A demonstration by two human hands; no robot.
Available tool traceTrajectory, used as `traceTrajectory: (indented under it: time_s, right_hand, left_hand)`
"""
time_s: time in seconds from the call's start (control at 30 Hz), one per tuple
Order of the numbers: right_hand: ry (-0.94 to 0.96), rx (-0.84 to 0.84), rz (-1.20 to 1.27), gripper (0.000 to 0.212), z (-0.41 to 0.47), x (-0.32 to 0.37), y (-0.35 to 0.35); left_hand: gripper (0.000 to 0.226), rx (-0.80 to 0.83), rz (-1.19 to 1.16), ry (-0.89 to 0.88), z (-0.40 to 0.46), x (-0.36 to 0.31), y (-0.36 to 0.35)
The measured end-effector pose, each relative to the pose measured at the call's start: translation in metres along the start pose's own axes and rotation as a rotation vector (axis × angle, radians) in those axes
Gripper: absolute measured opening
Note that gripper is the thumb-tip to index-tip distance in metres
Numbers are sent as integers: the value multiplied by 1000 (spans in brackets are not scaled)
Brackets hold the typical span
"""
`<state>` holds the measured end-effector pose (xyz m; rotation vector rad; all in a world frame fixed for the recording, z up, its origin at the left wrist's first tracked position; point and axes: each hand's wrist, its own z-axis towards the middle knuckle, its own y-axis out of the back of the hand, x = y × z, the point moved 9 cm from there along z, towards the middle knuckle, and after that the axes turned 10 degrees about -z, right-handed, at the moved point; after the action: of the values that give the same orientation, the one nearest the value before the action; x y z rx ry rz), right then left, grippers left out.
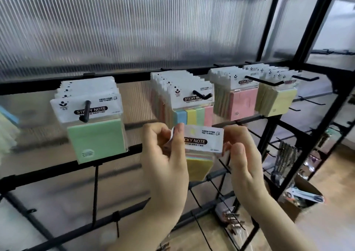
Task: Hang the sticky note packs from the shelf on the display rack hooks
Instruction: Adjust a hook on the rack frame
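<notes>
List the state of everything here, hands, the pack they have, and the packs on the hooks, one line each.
left hand: pinches the held pack's header card
right hand: pinches the card's other edge
held pack: off the hooks, upright, below the striped packs
green packs: hanging on a hook
striped packs: hanging, hook nearly full
pink packs: hanging
yellow packs: hanging
</notes>
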<state>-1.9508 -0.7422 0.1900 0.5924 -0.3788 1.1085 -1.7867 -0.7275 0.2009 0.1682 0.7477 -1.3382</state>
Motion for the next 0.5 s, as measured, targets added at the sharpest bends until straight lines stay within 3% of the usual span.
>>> traceTrajectory:
  time_s: [0.1, 0.2, 0.3, 0.43, 0.5]
  right_hand:
    - [-42, 139, -7, 31, -11, -1, -4]
    - [6, 153, -38, 22, -12, -1, 8]
    - [-46, 91, -50, 19, -7, -16, 34]
    - [-197, -63, 47, 17, 7, -48, 79]
    - [-237, -106, 92, 8, 18, -62, 101]
  left_hand:
    - [14, -45, -24, 36, -13, 4, -10]
    - [11, -16, -65, 80, -23, 12, -28]
    - [15, 45, -34, 74, -28, 14, -53]
    - [30, 104, 34, -85, -35, -2, -88]
    - [27, 173, 115, -151, -40, -4, -114]
